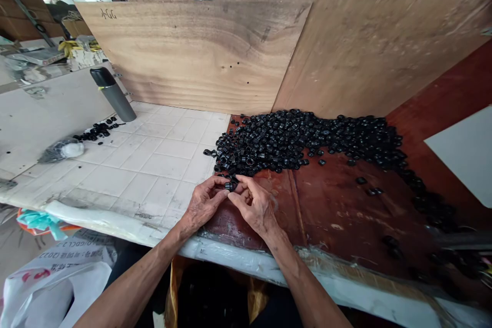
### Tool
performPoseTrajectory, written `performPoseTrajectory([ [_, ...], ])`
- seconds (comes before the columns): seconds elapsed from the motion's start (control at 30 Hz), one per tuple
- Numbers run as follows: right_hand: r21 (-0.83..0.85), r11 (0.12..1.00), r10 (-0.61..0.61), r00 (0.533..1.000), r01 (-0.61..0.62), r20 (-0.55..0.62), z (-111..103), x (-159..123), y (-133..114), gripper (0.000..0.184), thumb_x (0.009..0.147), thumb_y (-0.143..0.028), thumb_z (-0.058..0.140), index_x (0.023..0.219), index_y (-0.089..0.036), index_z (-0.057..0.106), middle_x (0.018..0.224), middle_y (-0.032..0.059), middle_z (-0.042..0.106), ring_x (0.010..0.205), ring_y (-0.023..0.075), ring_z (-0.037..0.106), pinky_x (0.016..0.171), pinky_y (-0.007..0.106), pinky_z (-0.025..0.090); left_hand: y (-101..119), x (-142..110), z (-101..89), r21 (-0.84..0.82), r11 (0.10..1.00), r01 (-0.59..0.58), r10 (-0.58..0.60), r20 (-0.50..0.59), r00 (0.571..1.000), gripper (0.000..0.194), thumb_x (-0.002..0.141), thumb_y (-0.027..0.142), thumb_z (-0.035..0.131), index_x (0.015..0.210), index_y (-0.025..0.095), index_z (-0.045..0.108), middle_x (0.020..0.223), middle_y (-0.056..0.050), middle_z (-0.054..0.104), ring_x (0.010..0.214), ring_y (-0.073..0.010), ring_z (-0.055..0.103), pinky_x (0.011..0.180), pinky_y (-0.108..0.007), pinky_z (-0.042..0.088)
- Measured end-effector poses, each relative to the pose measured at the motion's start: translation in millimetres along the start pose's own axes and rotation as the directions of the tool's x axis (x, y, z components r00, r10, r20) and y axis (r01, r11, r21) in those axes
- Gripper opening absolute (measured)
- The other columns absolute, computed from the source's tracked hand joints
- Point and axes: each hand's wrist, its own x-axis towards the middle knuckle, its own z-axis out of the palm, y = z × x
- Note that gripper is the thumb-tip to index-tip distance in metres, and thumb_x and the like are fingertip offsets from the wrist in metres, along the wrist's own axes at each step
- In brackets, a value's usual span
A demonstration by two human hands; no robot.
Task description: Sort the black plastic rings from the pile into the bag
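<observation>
Between my two hands is a small black ring-shaped part, close to the front of the table. My left hand pinches it from the left with thumb and forefinger. From the right, the thumb and forefinger of my right hand close on the same part, the other fingers curled. Just beyond my fingertips spreads a large heap of like black parts on the reddish-brown board. Its near edge almost reaches my hands. The fine shape of the held part is partly covered by my fingers.
A grey bottle with a black cap stands on the white tiled surface at left, near a plastic bag and several loose black pieces. Plywood panels wall off the back. An open sack hangs below the padded table edge.
</observation>
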Motion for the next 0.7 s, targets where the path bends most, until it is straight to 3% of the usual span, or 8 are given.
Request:
performPoseTrajectory([
  [0.13,-0.019,0.999,-0.027,0.999,0.026,-0.023,-1,1,0,0.024,0.09,-0.034,0.064,0.071,-0.02,0.064,0.061,-0.0019,0.059,0.056,0.0126,0.053,0.058,0.024,0.046,1,0,-0.5,-0.007,1.0,-0.004,0.004,0.002,1.0,0.027,0.083,0.032,0.077,0.106,0.017,0.071,0.101,-0.005,0.075,0.084,-0.0167,0.071,0.081,-0.028,0.057],
  [0.2,0.032,0.999,-0.028,0.999,0.029,-0.039,1,1,3,0.012,0.088,-0.031,0.065,0.086,-0.019,0.068,0.075,0.0012,0.066,0.062,0.0141,0.06,0.061,0.024,0.05,1,-1,-1.5,0.007,1.0,-0.008,0.008,0.016,1.0,0.028,0.084,0.033,0.076,0.107,0.017,0.071,0.101,-0.006,0.075,0.084,-0.0172,0.071,0.082,-0.029,0.057],
  [0.3,0.12,0.993,0.002,1.0,-0.004,0.015,5,1,8,0.015,0.088,-0.03,0.063,0.098,-0.02,0.069,0.08,0.003,0.069,0.065,0.0161,0.066,0.061,0.025,0.054,1,-2,-3.3,0.069,0.997,-0.035,0.031,0.05,0.998,0.027,0.087,0.033,0.073,0.109,0.017,0.07,0.101,-0.007,0.076,0.087,-0.0193,0.073,0.086,-0.032,0.058],
  [0.4,0.214,0.964,0.144,0.986,-0.159,0.086,9,-1,11,0.015,0.089,-0.033,0.061,0.095,-0.02,0.066,0.063,-0.0023,0.064,0.051,0.0148,0.063,0.052,0.024,0.051,1,-4,-4.5,0.252,0.958,-0.136,0.117,0.092,0.989,0.021,0.092,0.029,0.067,0.109,0.018,0.07,0.104,-0.007,0.075,0.096,-0.0212,0.072,0.092,-0.036,0.056],
  [0.57,0.397,0.822,0.309,0.905,-0.408,0.292,7,-7,5,0.019,0.086,-0.038,0.064,0.083,-0.02,0.061,0.049,-0.0067,0.057,0.038,0.0117,0.051,0.043,0.021,0.044,14,-18,-10.1,0.491,0.8,-0.344,0.27,0.218,0.938,0.024,0.096,0.021,0.055,0.116,0.022,0.068,0.116,-0.008,0.073,0.112,-0.0222,0.067,0.103,-0.039,0.05],
  [0.63,0.384,0.786,0.296,0.84,-0.485,0.455,3,-8,4,0.027,0.086,-0.044,0.065,0.075,-0.019,0.06,0.052,-0.005,0.059,0.036,0.0098,0.046,0.04,0.021,0.039,29,-30,-17.6,0.5,0.817,-0.286,0.166,0.271,0.948,0.023,0.095,0.021,0.055,0.114,0.022,0.068,0.111,-0.007,0.074,0.105,-0.0211,0.068,0.097,-0.035,0.052],
  [0.67,0.344,0.793,0.297,0.812,-0.503,0.502,2,-8,6,0.032,0.087,-0.047,0.064,0.071,-0.019,0.059,0.053,-0.0041,0.059,0.036,0.0091,0.045,0.04,0.02,0.036,38,-36,-22.0,0.502,0.837,-0.218,0.056,0.317,0.947,0.02,0.095,0.023,0.057,0.111,0.021,0.069,0.104,-0.005,0.074,0.098,-0.0202,0.069,0.089,-0.032,0.053],
  [0.7,0.291,0.819,0.317,0.813,-0.494,0.488,0,-6,8,0.036,0.088,-0.05,0.062,0.068,-0.019,0.059,0.054,-0.0034,0.059,0.037,0.0093,0.045,0.04,0.021,0.036,46,-40,-26.0,0.507,0.852,-0.132,-0.084,0.381,0.921,0.018,0.093,0.025,0.06,0.106,0.021,0.071,0.097,-0.004,0.074,0.089,-0.0192,0.069,0.08,-0.029,0.053],
])
